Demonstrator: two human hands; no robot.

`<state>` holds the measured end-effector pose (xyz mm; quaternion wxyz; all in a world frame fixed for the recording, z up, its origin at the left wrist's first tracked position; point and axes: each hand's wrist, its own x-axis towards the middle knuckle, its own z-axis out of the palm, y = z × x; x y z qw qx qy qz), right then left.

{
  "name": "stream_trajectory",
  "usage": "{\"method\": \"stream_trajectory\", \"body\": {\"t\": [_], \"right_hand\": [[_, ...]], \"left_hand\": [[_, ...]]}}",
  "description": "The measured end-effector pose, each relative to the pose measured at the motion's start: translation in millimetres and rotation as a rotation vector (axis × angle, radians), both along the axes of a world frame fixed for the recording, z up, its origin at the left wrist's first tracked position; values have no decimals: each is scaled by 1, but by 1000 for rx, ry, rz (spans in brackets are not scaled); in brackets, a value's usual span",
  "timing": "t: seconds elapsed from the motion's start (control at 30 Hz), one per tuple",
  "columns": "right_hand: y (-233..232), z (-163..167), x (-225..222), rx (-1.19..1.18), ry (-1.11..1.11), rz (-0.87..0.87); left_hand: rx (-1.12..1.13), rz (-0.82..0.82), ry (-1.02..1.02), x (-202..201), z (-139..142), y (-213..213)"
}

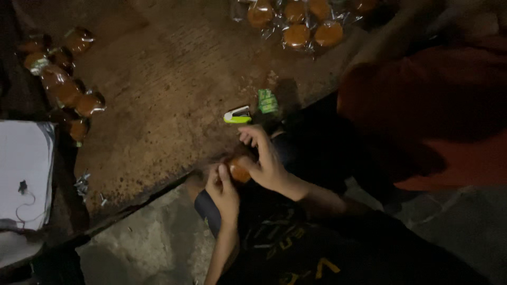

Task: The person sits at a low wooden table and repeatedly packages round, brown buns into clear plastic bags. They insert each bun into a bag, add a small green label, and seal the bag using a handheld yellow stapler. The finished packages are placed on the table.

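A: Dim room; a worn brown tabletop [169, 95] is being shown from above, with a concrete floor [153, 243] below its edge.

B: Step in hand?

A: A small orange wrapped piece [238, 171] is being held at the tabletop's near edge, between both hands. The left hand [223, 191] is being kept under it, thumb up against it; the right hand [264, 158] is being curled over the top. Both grips are being kept narrow, closed on the piece. It is judged that the wrapper is being closed or folded; too dark to be sure.

B: Next move?

A: Probably a firm pinch on the wrapper is being called for, with one hand being freed for the green stapler [237, 115], just beyond the right hand.

B: Around it?

A: A green packet [268, 101] is lying beside the stapler. Wrapped orange pieces are being kept in a far pile [306, 24] and a left pile [66, 79]. White paper [24, 169] is lying at far left. A person in red [433, 105] is sitting close on the right, crowding that side.
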<state>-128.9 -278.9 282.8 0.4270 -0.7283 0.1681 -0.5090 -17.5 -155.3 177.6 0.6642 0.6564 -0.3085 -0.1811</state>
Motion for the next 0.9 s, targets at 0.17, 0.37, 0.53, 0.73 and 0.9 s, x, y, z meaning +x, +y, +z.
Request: {"method": "stream_trajectory", "body": {"t": [0.17,0.37,0.53,0.73,0.9], "right_hand": [[1,-24,4,304,128,79],[-3,-41,-14,81,71,1],[5,-26,-10,312,96,234],[31,3,0,80,38,-98],[58,-15,4,249,57,25]], "left_hand": [[61,47,-92,-2,-16,9],[-97,-78,-116,-12,35,16],[15,-362,111,1,71,26],[-105,-234,38,-3,98,10],[-102,-130,-283,2,111,11]]}}
